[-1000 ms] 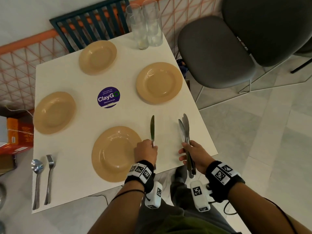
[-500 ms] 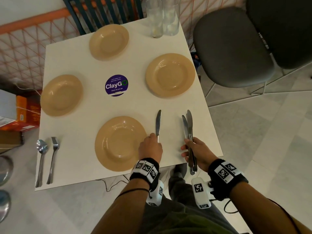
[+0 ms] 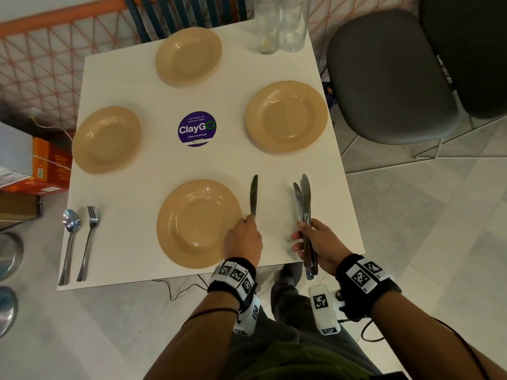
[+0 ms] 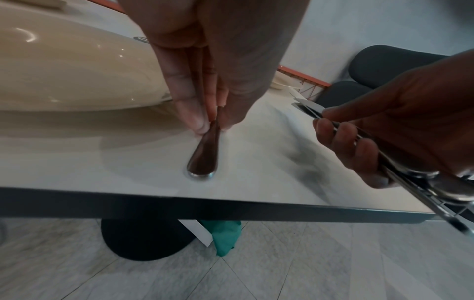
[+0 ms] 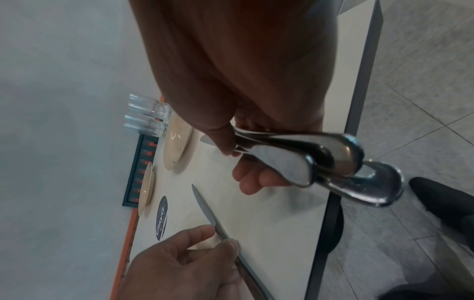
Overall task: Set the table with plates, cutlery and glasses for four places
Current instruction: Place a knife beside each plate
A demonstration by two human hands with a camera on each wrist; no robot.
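Left hand (image 3: 242, 238) pinching the handle of a slim steel table knife (image 3: 254, 197), flat just right of the nearest tan round plate (image 3: 199, 223). Right hand (image 3: 315, 242) curled around spare steel knives (image 3: 303, 200), further right. Probably stiff, light, slippery: best gripped mid-handle.

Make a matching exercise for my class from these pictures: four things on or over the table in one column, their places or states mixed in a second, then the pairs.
1. single knife
2. bunch of knives
3. spoon and fork
4. glasses

A. at the far table corner
B. held in the right hand
C. near left table corner
D. right of the nearest plate, pinched by the left hand

Pairs: 1-D, 2-B, 3-C, 4-A
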